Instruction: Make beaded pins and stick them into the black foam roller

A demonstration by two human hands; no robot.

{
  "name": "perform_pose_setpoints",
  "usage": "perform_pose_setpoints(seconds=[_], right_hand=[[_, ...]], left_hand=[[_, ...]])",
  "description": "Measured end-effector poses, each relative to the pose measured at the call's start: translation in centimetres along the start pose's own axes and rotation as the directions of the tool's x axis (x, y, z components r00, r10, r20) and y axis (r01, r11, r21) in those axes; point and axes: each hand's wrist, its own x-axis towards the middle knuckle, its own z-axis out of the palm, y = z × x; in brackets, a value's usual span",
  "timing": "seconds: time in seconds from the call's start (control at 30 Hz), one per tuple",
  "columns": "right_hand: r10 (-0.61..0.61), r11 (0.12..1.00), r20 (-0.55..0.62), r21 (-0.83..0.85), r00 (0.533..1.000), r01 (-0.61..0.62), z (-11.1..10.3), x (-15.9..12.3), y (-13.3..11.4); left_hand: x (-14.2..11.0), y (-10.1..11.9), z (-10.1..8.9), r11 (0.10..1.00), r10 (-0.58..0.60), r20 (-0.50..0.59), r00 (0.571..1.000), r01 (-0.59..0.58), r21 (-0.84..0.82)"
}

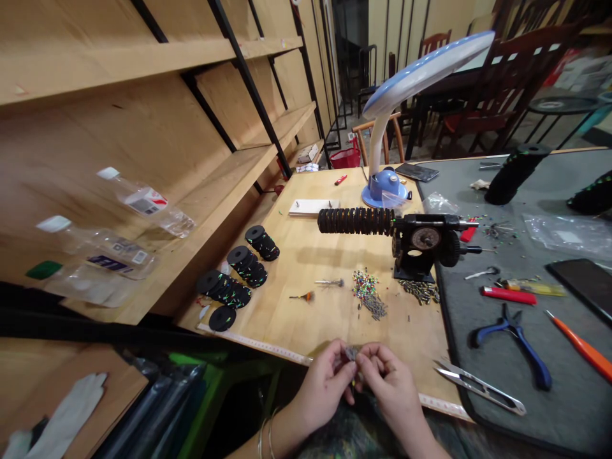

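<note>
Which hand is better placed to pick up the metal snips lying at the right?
The right hand seems better placed: it is the nearer hand to the metal snips, on the same side. The left hand is farther away. Both pinch a small grey piece.

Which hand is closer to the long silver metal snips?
Right. The right hand is to the left of the long silver metal snips, and the left hand is farther left, past the right hand.
</note>
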Motion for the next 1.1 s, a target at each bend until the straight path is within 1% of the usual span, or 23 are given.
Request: perform_pose_setpoints(seconds=[0.13, 0.27, 0.33, 0.4, 0.57, 0.7, 0.8, 0.93, 1.1], right_hand=[[0.038, 0.994, -0.002, 0.098, 0.999, -0.038, 0.23, 0.12, -0.06], [0.092, 0.971, 0.043, 0.215, 0.995, -0.099, 0.34, 0.26, -0.11], [0.105, 0.963, 0.055, 0.242, 0.993, -0.115, 0.34, 0.31, -0.08], [0.109, 0.959, 0.062, 0.254, 0.992, -0.122, 0.34, 0.35, 0.01], [0.115, 0.959, 0.080, 0.252, 0.990, -0.132, 0.34, 0.38, 0.06], [0.129, 0.972, 0.027, 0.196, 0.991, -0.131, 0.17, 0.27, -0.34], [0.125, 0.983, 0.005, 0.138, 0.992, -0.124, 0.04, 0.05, -0.68], [0.128, 0.984, 0.013, 0.121, 0.992, -0.129, 0.07, -0.19, -0.81], [0.128, 0.980, 0.068, 0.146, 0.989, -0.137, 0.16, -0.12, -0.54]], left_hand=[[0.13, -0.40, 0.06, 0.997, -0.022, -0.040, 0.999, 0.019, -0.070], [0.13, -0.33, 0.29, 0.978, -0.055, -0.033, 0.998, 0.047, -0.205], [0.09, -0.15, 0.47, 0.966, -0.060, -0.038, 0.997, 0.048, -0.255], [0.08, -0.02, 0.59, 0.963, -0.065, -0.042, 0.997, 0.051, -0.264], [0.21, -0.22, 0.52, 0.978, -0.059, -0.061, 0.996, 0.045, -0.201], [0.32, -0.39, 0.33, 0.982, -0.072, -0.106, 0.992, 0.053, -0.179], [0.35, -0.37, 0.16, 0.979, -0.100, -0.147, 0.984, 0.071, -0.189], [0.33, -0.29, -0.03, 0.973, -0.127, -0.165, 0.978, 0.091, -0.212], [0.36, -0.30, -0.14, 0.957, -0.163, -0.155, 0.974, 0.118, -0.264]])
